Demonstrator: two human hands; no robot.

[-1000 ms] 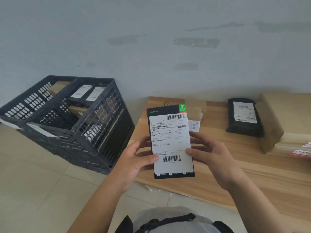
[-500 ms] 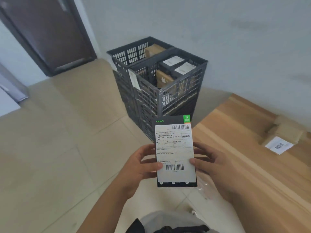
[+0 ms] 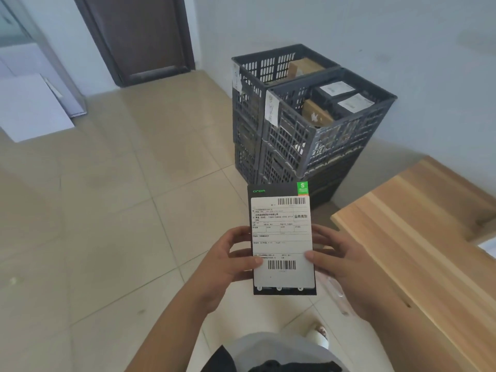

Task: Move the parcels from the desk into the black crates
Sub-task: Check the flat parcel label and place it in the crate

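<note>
**A:** What can you see from there?

**B:** I see a flat black parcel (image 3: 282,238) with a big white label. It is up in the air, over the tiled floor (image 3: 112,210), and it stands upright. It is not on the desk (image 3: 418,237) and not in a crate.

**A:** Who has it?

**B:** Both hands do. The left hand (image 3: 228,267) grips the left edge. Its thumb lies on the front by the lower bar code, and its fingers curl round the back. The right hand (image 3: 338,264) grips the right edge the same way, thumb on the front and fingers behind.

**A:** Where are the crates?

**B:** Two stacks of black crates (image 3: 308,122) stand side by side on the floor by the wall, past the parcel. They are well apart from it. I see brown boxes (image 3: 318,116) and dark parcels with white labels (image 3: 346,96) in the top ones. White paper tags (image 3: 271,108) hang on their front walls.

**A:** And the desk?

**B:** The wooden desk is on the right, just beside the right hand. A dark brown door (image 3: 142,36) is at the back.
</note>
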